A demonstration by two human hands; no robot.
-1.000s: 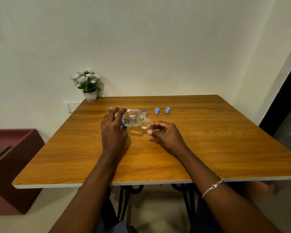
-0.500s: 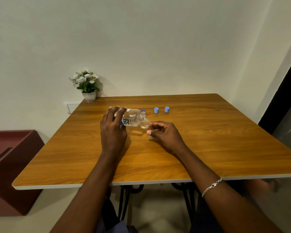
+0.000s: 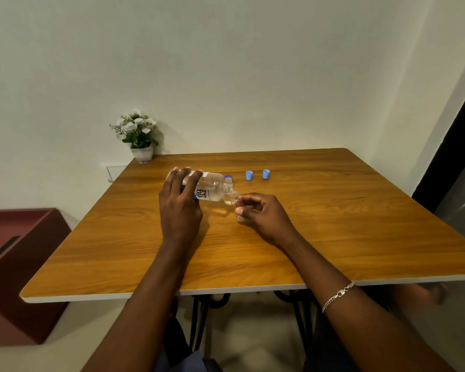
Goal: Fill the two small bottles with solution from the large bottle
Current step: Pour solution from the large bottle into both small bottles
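Observation:
My left hand (image 3: 180,208) grips the large clear bottle (image 3: 211,189), which lies tipped almost level with its open neck pointing right. The neck meets the mouth of a small clear bottle (image 3: 232,198) that my right hand (image 3: 263,216) holds between fingers and thumb just above the wooden table (image 3: 333,226). Behind the large bottle's neck a second small bottle (image 3: 228,179) with a blue top stands partly hidden. Two blue caps (image 3: 249,175) (image 3: 266,174) stand on the table further right.
A small white pot of white flowers (image 3: 140,136) stands at the table's far left corner by the wall. A dark red cabinet (image 3: 16,264) sits on the floor to the left. A dark doorway edge (image 3: 457,146) is at the right.
Both hands and the bottles hold nearly the same pose; the large bottle stays tipped at the small bottle's mouth. Only the camera view shifts slightly.

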